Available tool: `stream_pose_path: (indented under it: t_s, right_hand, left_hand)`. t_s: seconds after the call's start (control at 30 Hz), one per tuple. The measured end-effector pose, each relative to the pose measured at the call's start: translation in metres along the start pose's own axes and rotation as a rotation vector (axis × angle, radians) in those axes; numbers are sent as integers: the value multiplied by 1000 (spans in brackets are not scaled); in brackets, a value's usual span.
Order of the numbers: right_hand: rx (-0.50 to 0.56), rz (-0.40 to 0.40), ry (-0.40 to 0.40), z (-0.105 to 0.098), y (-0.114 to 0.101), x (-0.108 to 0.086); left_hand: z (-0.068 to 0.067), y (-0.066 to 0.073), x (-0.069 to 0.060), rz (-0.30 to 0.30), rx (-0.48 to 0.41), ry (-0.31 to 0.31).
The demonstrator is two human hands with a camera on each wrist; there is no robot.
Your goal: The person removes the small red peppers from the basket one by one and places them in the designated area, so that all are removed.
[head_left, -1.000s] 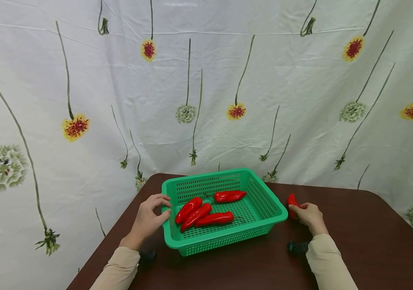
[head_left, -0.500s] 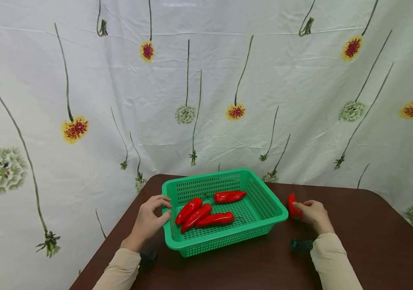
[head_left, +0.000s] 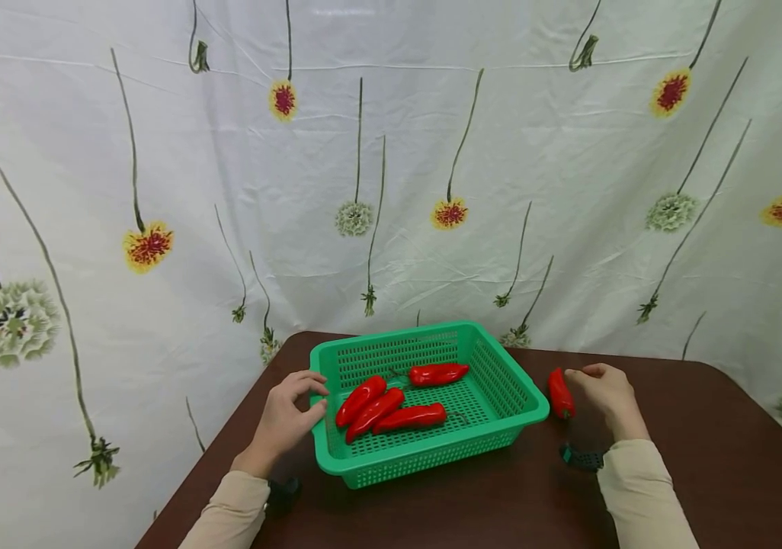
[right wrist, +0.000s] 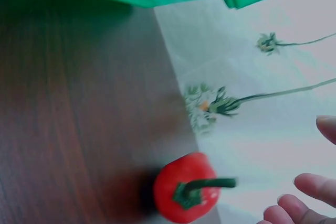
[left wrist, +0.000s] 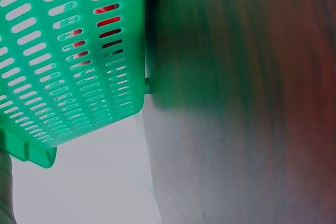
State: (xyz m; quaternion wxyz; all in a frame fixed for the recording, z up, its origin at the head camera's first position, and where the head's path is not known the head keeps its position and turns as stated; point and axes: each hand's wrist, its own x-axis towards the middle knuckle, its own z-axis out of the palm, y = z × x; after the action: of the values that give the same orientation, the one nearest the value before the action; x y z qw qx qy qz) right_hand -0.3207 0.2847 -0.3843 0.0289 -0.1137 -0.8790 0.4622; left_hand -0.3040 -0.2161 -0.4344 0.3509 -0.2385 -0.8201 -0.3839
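Here, the left hand sits at the left end of a green basket, fingers bent and parted from the thumb; whether they grip its rim is unclear. Four red peppers lie inside. Rightward, a lone red pepper rests on the desk, just beside the right hand, whose parted fingers hold nothing.

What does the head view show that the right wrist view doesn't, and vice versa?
Only the head view shows four glossy, elongated red peppers inside the green perforated plastic basket, and the bare left hand. Only the right wrist view clearly shows the thick green stem of the single red pepper outside it. Both share that pepper, the basket, the dark brown table, the bare right hand and the white flower-printed cloth.
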Motion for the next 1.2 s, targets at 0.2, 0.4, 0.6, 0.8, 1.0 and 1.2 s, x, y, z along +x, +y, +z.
stream_pose_path:
  t_s: [0.2,0.4,0.6,0.8,1.0,1.2]
  right_hand:
    - [93,-51,-35,0,-10,-2]
    - [129,-99,-76,3,-23,-3]
    - [146,-123,-99,5,-31,-4]
    - [164,-154,-148,8,-37,-8]
    - [146,-209,-195,12,-45,-13]
    - [150,-239,-220,14,-51,-17]
  left_hand:
    - [0,-1,0,17,-4,6]
    - [-2,-3,2,30,-2,10]
    - [-4,-5,2,35,6,8]
    - [-3,-3,0,21,-1,2]
    - [-1,-1,-2,21,-10,2]
    - [-1,-1,-2,23,-15,2]
